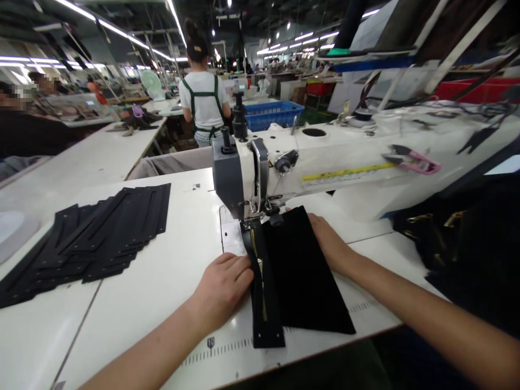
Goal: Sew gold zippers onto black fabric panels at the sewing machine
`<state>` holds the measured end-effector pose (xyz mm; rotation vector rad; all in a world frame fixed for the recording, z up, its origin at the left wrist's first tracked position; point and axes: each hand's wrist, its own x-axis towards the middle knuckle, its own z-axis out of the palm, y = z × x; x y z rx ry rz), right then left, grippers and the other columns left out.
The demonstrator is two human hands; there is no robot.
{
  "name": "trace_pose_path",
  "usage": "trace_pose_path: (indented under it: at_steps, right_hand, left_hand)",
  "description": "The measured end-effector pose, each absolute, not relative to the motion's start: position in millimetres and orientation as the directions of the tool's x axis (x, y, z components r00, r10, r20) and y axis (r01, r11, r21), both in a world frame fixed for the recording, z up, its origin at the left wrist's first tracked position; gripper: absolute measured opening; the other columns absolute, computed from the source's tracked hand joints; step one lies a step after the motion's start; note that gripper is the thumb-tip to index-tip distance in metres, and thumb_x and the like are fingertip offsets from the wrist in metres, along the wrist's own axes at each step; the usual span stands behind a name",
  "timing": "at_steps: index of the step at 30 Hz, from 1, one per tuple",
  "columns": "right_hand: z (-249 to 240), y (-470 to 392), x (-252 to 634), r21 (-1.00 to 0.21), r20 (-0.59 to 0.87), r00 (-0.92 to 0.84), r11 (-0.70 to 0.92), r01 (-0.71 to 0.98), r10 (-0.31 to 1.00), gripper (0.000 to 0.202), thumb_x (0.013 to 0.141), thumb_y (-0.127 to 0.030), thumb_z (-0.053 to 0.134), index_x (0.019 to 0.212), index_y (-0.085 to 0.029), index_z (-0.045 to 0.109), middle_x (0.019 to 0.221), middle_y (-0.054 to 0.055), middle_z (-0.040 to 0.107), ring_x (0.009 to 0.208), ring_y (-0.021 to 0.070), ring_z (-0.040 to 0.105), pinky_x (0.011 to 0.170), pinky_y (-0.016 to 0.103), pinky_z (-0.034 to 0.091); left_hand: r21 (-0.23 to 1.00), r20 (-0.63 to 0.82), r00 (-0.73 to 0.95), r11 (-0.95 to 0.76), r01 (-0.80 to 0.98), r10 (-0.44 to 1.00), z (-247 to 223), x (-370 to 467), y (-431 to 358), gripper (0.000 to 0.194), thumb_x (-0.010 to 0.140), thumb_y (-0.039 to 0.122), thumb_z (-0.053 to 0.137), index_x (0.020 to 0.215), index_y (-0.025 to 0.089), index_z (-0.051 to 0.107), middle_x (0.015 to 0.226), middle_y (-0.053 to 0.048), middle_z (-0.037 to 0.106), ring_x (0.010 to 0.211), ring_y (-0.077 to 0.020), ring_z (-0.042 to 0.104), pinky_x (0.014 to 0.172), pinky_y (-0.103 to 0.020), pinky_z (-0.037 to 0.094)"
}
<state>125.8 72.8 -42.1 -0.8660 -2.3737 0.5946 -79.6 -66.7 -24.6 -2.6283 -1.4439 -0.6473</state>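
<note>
A black strip with a gold zipper (262, 292) lies lengthwise, its far end under the presser foot of the white sewing machine (349, 157). Fingers of my left hand (227, 281) are curled together at the strip's left edge, closed on it. Beside the strip, on its right, spreads a black fabric panel (304, 276) with its far edge raised close to the needle area. My right hand (329, 244) holds that panel by its far right edge; most of its fingers are hidden behind the cloth.
Several black slotted pieces (117, 233) lie overlapped at left on the white table (162, 314). Pink-handled thread snips (414, 160) rest on the machine arm above a yellow tape measure (349, 172). Dark items with gold zippers (467, 233) sit right. Beyond are a blue basket (272, 115) and a co-worker (203, 97).
</note>
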Motion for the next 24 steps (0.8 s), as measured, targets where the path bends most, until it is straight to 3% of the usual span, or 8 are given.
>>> trace_pose_path:
  at_steps: [5,9,13,16,20,22,24]
  right_hand:
    - [-52.1,84.1,123.9,-0.793,0.283,-0.602,0.535,0.291,0.747,0.031,0.087,-0.032,0.033,0.092,-0.014,0.057,0.089,0.007,0.065,0.082,0.0217,0.061,0.070,0.033,0.050]
    - [-46.2,84.4,123.1,-0.919,0.166,-0.497,0.316,0.234,0.852,0.036,0.085,-0.044,0.035,0.090,-0.018,0.061,0.087,0.004,0.065,0.087,0.0229,0.059,0.079,0.035,0.046]
    - [-39.7,97.1,123.5,-0.960,0.030,-0.529,0.172,0.221,0.848,0.035,0.078,-0.045,0.047,0.094,-0.018,0.061,0.083,0.003,0.066,0.079,0.0209,0.061,0.074,0.033,0.047]
    - [-37.5,109.1,124.9,-0.916,0.009,-0.570,0.235,0.326,0.822,0.029,0.072,-0.037,0.054,0.092,-0.017,0.063,0.074,0.002,0.065,0.067,0.0189,0.060,0.063,0.029,0.047]
    - [-32.2,119.1,129.4,-0.716,0.190,-0.455,0.440,0.542,0.870,0.026,0.080,-0.035,0.045,0.082,-0.018,0.065,0.080,0.004,0.066,0.070,0.0180,0.058,0.063,0.028,0.043]
    - [-29.3,121.5,128.8,-0.704,0.156,-0.450,0.418,0.574,0.879,0.037,0.085,-0.040,0.037,0.077,-0.017,0.065,0.077,0.004,0.065,0.070,0.0180,0.058,0.063,0.028,0.042]
    - [-28.8,123.5,125.4,-0.689,0.079,-0.496,0.407,0.599,0.865,0.036,0.085,-0.041,0.041,0.074,-0.017,0.064,0.069,0.003,0.064,0.065,0.0173,0.058,0.060,0.027,0.041]
  left_hand:
    - [0.228,0.348,0.381,-0.471,0.852,0.857,-18.2,-83.3,-63.7,0.023,0.080,0.012,0.039,0.094,0.014,0.056,0.097,-0.011,0.060,0.090,-0.0207,0.056,0.079,-0.038,0.045]
    - [0.158,0.343,0.290,-0.359,0.920,0.894,-24.9,-82.4,-46.1,0.023,0.083,0.014,0.041,0.100,0.014,0.057,0.107,-0.012,0.060,0.110,-0.0257,0.048,0.089,-0.043,0.040]
    - [0.104,0.352,0.241,-0.294,0.950,0.904,-27.4,-75.1,-39.3,0.020,0.081,0.012,0.041,0.085,0.014,0.061,0.094,-0.010,0.063,0.098,-0.0251,0.054,0.088,-0.045,0.040]
    - [0.099,0.369,0.224,-0.277,0.956,0.902,-24.1,-71.7,-38.9,0.018,0.078,0.012,0.043,0.080,0.015,0.060,0.087,-0.009,0.064,0.086,-0.0238,0.055,0.084,-0.045,0.040]
    - [0.101,0.402,0.211,-0.272,0.957,0.891,-23.6,-71.7,-38.2,0.018,0.077,0.011,0.044,0.083,0.016,0.060,0.090,-0.007,0.064,0.084,-0.0237,0.054,0.083,-0.044,0.039]
    - [0.100,0.398,0.218,-0.278,0.955,0.891,-24.7,-72.3,-38.0,0.018,0.077,0.012,0.045,0.086,0.015,0.060,0.091,-0.007,0.064,0.085,-0.0238,0.054,0.083,-0.044,0.039]
    - [0.090,0.394,0.227,-0.283,0.955,0.891,-25.7,-72.9,-37.9,0.019,0.077,0.012,0.045,0.088,0.014,0.060,0.092,-0.008,0.064,0.085,-0.0240,0.053,0.082,-0.044,0.039]
